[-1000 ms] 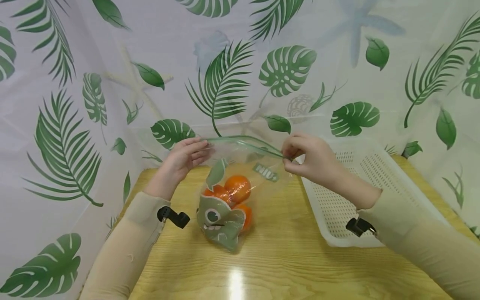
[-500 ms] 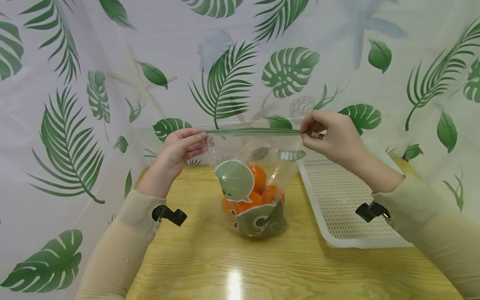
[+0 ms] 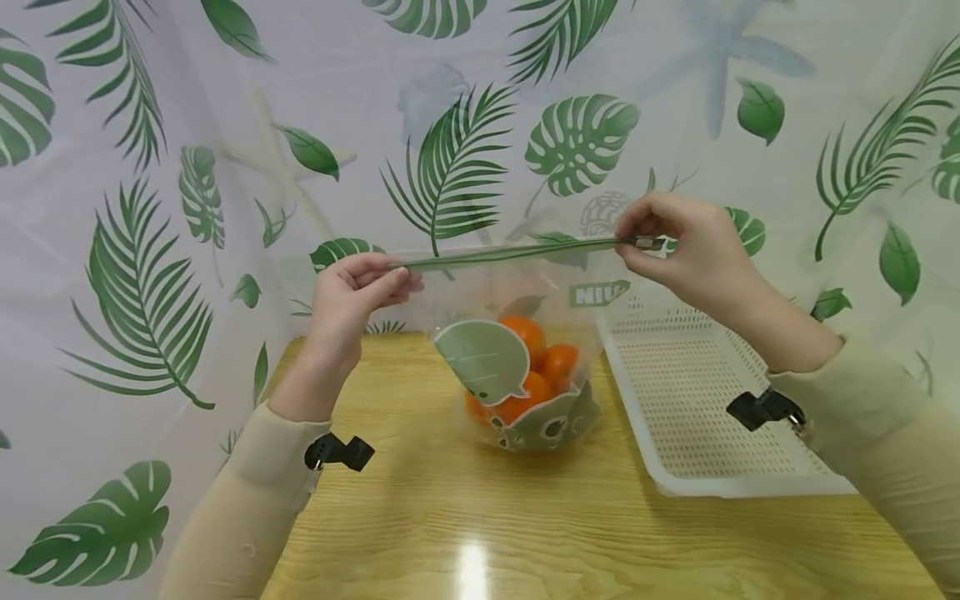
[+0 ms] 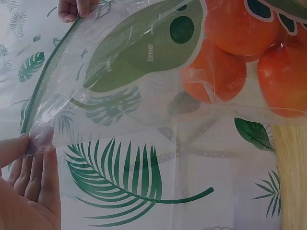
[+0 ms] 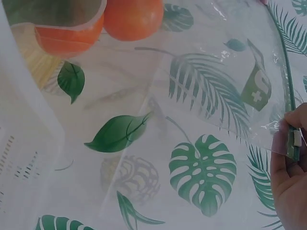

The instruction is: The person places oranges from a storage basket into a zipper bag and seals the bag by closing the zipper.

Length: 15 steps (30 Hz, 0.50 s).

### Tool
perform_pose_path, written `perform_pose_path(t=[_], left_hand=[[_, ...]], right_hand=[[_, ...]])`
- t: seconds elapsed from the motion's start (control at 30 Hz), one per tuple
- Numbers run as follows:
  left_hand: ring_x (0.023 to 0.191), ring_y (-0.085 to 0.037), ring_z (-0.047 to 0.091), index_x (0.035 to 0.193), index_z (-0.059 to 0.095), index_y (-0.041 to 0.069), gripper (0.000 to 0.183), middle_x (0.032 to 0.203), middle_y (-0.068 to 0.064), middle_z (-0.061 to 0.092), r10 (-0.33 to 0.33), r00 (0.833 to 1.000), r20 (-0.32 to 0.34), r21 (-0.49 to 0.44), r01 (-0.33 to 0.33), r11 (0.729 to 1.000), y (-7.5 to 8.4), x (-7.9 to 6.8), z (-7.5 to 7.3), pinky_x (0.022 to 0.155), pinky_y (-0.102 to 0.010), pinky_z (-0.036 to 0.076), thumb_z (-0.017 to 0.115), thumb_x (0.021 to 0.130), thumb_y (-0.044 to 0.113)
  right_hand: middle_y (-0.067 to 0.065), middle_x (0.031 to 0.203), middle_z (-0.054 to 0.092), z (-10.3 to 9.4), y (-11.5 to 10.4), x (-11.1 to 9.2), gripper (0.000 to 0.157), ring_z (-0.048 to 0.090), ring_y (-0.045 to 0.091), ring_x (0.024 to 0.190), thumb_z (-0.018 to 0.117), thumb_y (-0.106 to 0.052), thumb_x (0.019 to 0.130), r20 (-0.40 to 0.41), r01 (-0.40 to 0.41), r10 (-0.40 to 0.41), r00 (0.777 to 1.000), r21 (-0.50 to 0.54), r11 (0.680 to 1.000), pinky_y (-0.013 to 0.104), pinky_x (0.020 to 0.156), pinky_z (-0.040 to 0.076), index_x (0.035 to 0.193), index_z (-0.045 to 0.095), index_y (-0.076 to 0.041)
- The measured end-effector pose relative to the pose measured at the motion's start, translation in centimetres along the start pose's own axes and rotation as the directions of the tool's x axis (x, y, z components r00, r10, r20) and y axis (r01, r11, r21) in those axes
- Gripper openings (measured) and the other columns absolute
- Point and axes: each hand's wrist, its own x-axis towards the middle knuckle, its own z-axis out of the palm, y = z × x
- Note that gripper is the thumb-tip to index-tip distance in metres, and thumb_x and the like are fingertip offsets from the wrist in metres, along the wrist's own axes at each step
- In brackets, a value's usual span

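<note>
A clear zip bag (image 3: 480,379) with green prints hangs by its green zip edge, stretched between both hands. Several orange round fruits (image 3: 525,337), like oranges or tangerines, sit in its bottom. My left hand (image 3: 356,292) pinches the left end of the zip edge between thumb and fingers, and the left wrist view shows its thumb (image 4: 12,148) on the corner. At the right end my right hand (image 3: 686,242) pinches the zip edge by a small slider (image 5: 297,139), held higher than the left end. The bag's bottom overlaps the tabletop in the head view.
A white perforated plastic basket (image 3: 660,475) stands to the right on the wooden table (image 3: 465,508), under the right forearm. A white leaf-printed cloth (image 3: 315,100) hangs behind and at the sides. Black wrist cameras (image 3: 341,452) are strapped to both sleeves.
The zip edge, slack and bowed a second ago, is now pulled straight. My right hand has moved up and right, and the bag with the fruit has shifted right and turned its print forward.
</note>
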Motion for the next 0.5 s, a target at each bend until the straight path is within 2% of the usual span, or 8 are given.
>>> perform_pose_path(t=[0.27, 0.5], left_hand=[[0.08, -0.003, 0.078, 0.099, 0.074, 0.015, 0.018, 0.083, 0.013, 0.08, -0.079, 0.997, 0.012, 0.06, 0.078, 0.995, -1.4, -0.2, -0.6, 0.076, -0.021, 0.064, 0.065, 0.103, -0.001], [0.083, -0.003, 0.078, 0.1, 0.074, 0.019, 0.022, 0.086, 0.013, 0.08, -0.043, 0.997, 0.063, 0.058, 0.039, 0.998, -1.6, -0.4, -1.0, 0.079, -0.022, 0.063, 0.064, 0.104, 0.0]], right_hand=[[0.015, 0.101, 0.074, 1.4, 0.3, -1.6, 0.021, 0.058, -0.015, 0.092, 0.076, 0.014, 0.088, 0.041, -0.015, 0.013, 0.999, 0.035, 0.999, 0.0, 0.084, 0.049, 0.107, 0.073, 0.005], [0.01, 0.098, 0.076, 1.5, 0.6, -1.9, 0.016, 0.055, -0.011, 0.086, 0.077, 0.008, 0.09, 0.044, -0.042, 0.044, 0.998, -0.027, 0.999, 0.002, 0.077, 0.045, 0.104, 0.076, -0.001]])
